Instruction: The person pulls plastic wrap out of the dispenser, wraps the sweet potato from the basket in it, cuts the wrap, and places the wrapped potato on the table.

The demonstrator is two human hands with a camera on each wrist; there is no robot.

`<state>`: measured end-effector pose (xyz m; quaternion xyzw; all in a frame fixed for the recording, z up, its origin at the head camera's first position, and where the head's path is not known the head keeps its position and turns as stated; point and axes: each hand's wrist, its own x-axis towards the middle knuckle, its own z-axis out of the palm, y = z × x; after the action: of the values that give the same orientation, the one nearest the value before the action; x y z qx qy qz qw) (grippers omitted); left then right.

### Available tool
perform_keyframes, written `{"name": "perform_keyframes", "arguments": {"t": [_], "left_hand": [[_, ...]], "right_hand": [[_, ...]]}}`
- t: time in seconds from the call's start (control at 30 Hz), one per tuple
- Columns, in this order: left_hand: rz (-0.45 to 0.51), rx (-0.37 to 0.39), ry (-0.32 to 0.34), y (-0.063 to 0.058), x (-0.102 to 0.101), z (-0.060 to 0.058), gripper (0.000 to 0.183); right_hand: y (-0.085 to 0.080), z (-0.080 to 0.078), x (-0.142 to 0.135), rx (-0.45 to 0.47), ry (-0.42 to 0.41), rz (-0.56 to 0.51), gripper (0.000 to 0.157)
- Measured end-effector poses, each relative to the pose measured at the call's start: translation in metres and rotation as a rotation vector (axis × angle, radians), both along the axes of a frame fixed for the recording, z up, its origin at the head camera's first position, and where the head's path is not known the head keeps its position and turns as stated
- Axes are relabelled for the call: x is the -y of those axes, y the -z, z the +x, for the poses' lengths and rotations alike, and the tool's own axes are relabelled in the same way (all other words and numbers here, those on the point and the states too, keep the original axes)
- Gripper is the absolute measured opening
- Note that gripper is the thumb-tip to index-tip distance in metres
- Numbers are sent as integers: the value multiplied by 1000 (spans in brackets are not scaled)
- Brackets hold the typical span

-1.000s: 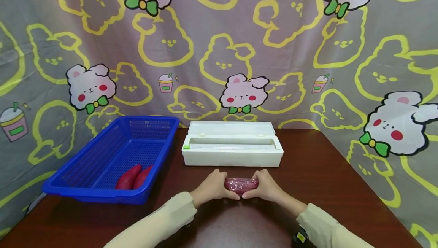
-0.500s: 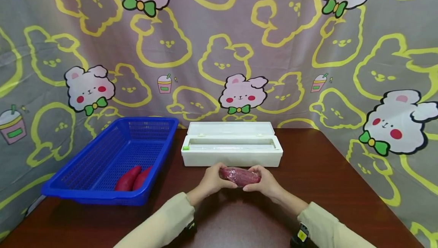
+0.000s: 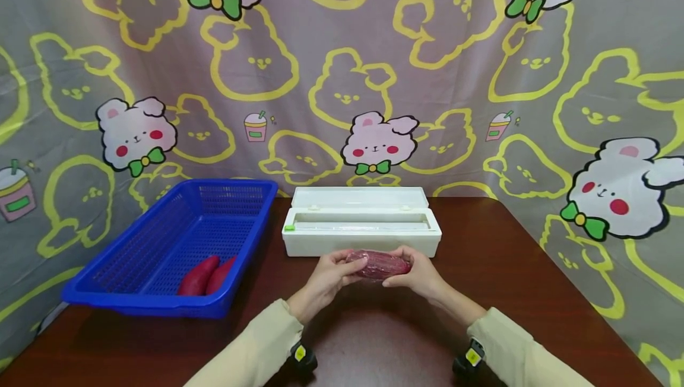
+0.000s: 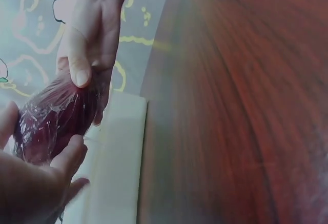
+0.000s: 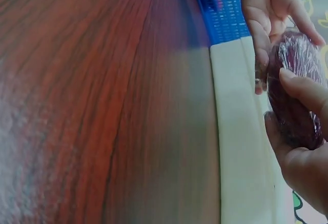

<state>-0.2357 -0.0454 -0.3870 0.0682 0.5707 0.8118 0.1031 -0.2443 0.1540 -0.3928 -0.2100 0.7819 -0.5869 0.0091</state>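
Note:
A purple-red sweet potato in shiny clear plastic wrap is held above the table, in front of the white box. My right hand grips its right end, the thumb lying on the wrap in the left wrist view. Around the left end is my left hand, its thumb along the near side and its fingers at the far side. Creases in the wrap show in the right wrist view. Just behind the hands stands the white cling-film dispenser, lid raised, with a green slider at its left.
On the left, a blue plastic basket holds two unwrapped red sweet potatoes. Everything stands on a dark red-brown wooden table. A patterned curtain hangs behind and at both sides.
Both hands have raised the wrapped sweet potato away from me, towards the dispenser. It has turned to show more of its length, and the left thumb has shifted up onto it.

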Motion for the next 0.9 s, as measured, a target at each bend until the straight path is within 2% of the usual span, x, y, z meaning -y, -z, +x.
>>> {"name": "perform_keyframes", "arguments": {"t": [0.17,0.3,0.53,0.6,0.77,0.9], "left_hand": [[2,-14,95,0,2,-1,39],[8,-27,133,2,6,-2,39],[63,-43,152,1,12,-6,38],[77,-49,177,-1,13,-7,40],[91,-47,209,-4,14,-10,45],[25,-38,189,-5,13,-10,50]], "right_hand": [[0,-1,-2,21,-18,-28,44],[1,-2,-2,45,-31,-47,47],[-7,-5,-10,119,-233,-154,48],[-10,-6,-13,110,-261,-152,47],[-15,-7,-16,72,-255,-118,45],[-15,-7,-20,59,-195,-123,44]]}}
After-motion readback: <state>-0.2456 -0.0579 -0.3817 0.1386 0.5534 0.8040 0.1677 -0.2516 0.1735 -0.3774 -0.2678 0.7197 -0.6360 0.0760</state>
